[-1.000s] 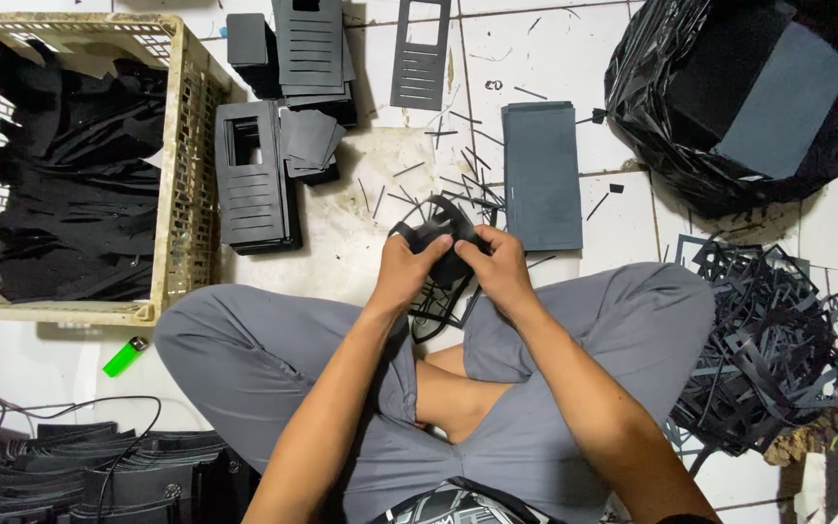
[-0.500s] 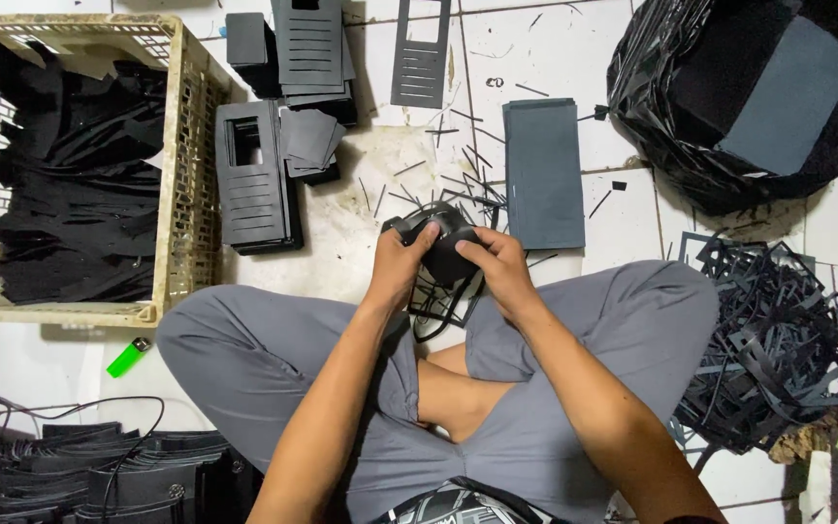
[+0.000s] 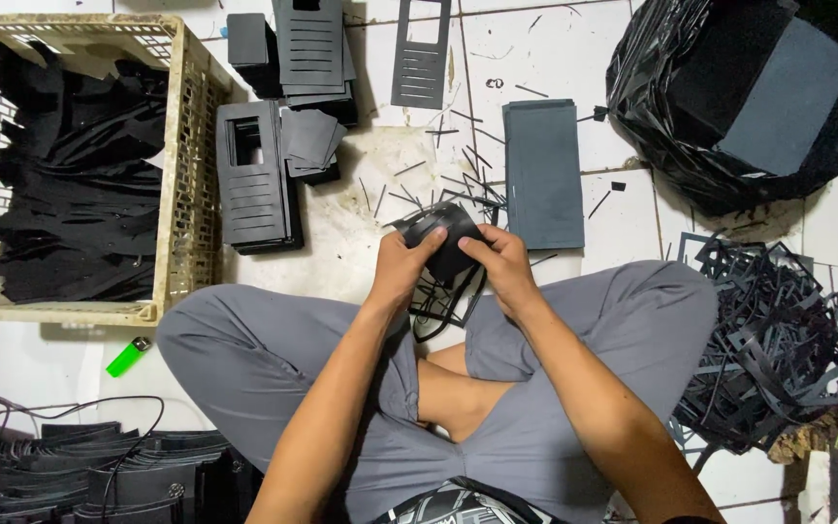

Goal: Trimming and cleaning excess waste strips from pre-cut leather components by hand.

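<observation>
Both hands gripping small black die-cut foam piece (image 3: 443,243) above white tiled floor (image 3: 555,49), before crossed knees; left hand (image 3: 402,267) fingers, right hand (image 3: 499,267) fingers closed, since shifting slightly nearer, trimming seemingly continuing.

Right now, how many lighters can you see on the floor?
1: a green lighter lies on the tiled floor beside the person's left knee, just below the plastic crate. Others may be hidden under the scraps.

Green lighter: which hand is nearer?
Left. The left hand sits up and right of the lighter; the right hand is farther right, beyond the black piece both hold.
</observation>
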